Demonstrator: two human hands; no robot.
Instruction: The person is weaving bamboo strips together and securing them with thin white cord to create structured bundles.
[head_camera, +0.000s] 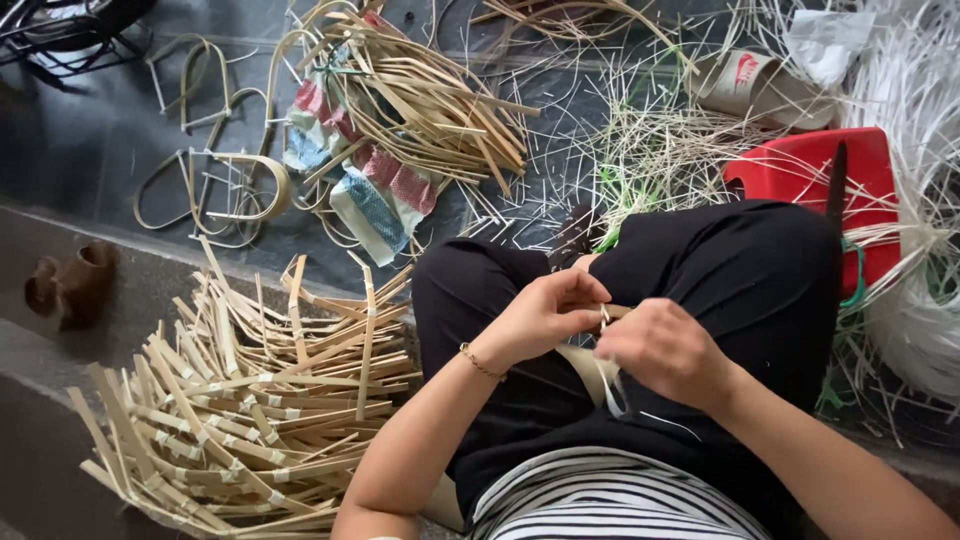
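Bamboo strip (604, 318) over lap, pinched between both hands. Left hand (545, 315) fingers closed on it; right hand (665, 350) gripping too, white binding (612, 385) trailing below, possibly tape. Bound strip pile (240, 410) at left, red stool (815, 175) beyond knee.

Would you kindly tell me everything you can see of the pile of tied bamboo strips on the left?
The pile of tied bamboo strips lies on the grey floor, left of the person's knee. It is made of pale tan, flat strips that look like split bamboo, joined in pairs or small bundles by whitish bands. The pieces are stacked loosely and fan outwards, ends pointing many ways, some tilted upward. Neither hand touches it; the left forearm passes close beside it.
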